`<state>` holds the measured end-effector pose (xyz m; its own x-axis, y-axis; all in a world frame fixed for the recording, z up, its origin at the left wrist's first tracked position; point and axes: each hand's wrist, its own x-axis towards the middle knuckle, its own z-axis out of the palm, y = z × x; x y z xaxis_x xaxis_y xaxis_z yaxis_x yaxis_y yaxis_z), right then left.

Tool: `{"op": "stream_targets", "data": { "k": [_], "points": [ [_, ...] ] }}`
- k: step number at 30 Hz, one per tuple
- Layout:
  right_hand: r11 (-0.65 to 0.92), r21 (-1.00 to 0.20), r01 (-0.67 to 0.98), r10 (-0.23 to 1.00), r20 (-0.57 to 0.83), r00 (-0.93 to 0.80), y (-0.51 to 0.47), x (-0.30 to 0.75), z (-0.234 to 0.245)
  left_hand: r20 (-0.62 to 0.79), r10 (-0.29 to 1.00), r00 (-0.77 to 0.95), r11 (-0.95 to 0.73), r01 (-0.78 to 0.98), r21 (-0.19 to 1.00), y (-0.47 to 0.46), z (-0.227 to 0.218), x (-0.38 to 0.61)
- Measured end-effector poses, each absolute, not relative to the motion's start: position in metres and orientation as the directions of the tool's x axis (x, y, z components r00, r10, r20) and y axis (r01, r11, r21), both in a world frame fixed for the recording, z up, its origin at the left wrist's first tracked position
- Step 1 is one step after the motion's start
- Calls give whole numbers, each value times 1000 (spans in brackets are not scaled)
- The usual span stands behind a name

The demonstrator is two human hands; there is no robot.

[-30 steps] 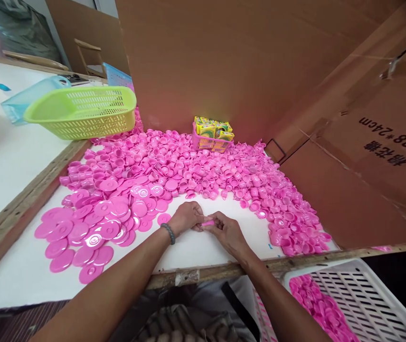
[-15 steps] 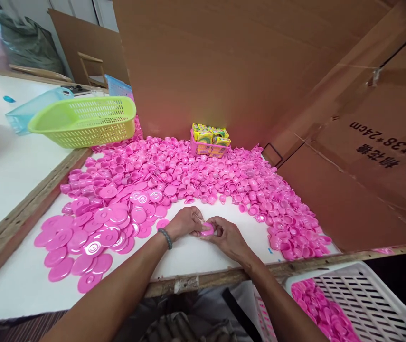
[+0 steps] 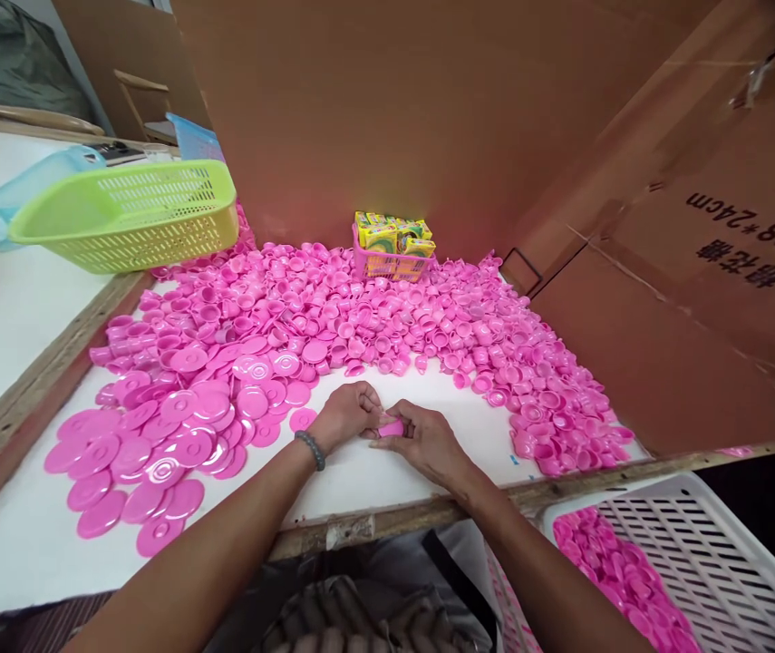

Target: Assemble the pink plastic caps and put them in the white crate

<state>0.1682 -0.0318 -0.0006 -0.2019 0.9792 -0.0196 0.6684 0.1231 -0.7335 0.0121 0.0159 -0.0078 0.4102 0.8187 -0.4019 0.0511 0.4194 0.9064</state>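
My left hand (image 3: 346, 414) and my right hand (image 3: 422, 442) meet at the front middle of the white table (image 3: 33, 535), fingers curled. Between their fingertips sits a small pink plastic piece (image 3: 392, 427), pinched by both. My left wrist wears a grey bead bracelet (image 3: 310, 448). A spread of flat pink discs (image 3: 176, 435) lies to the left of my left hand. A large heap of small pink cups (image 3: 373, 317) covers the table behind and to the right of my hands.
A green basket (image 3: 129, 213) and a blue container (image 3: 13, 195) sit at the back left. A small pink basket of yellow boxes (image 3: 392, 245) stands against the cardboard wall (image 3: 428, 109). A white crate (image 3: 700, 553) holding pink pieces is at the lower right.
My hands stay together on the pink piece, which turns slightly between the fingers. The view has shifted a little; the piles have not moved.
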Motion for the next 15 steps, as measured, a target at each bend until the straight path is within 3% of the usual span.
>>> {"op": "stream_targets", "data": {
  "k": [4, 11, 15],
  "points": [
    [122, -706, 697, 982, -16, -189, -34, 165, 3, -415, 822, 391, 422, 71, 904, 13, -4, 12],
    [121, -580, 805, 992, 34, -124, -44, 161, 5, -261, 805, 533, 261, 77, 962, 12, -3, 3],
    [217, -610, 762, 971, 53, -235, -45, 163, 9, -257, 816, 518, 197, 169, 966, 14, -9, 4]
  ]
}}
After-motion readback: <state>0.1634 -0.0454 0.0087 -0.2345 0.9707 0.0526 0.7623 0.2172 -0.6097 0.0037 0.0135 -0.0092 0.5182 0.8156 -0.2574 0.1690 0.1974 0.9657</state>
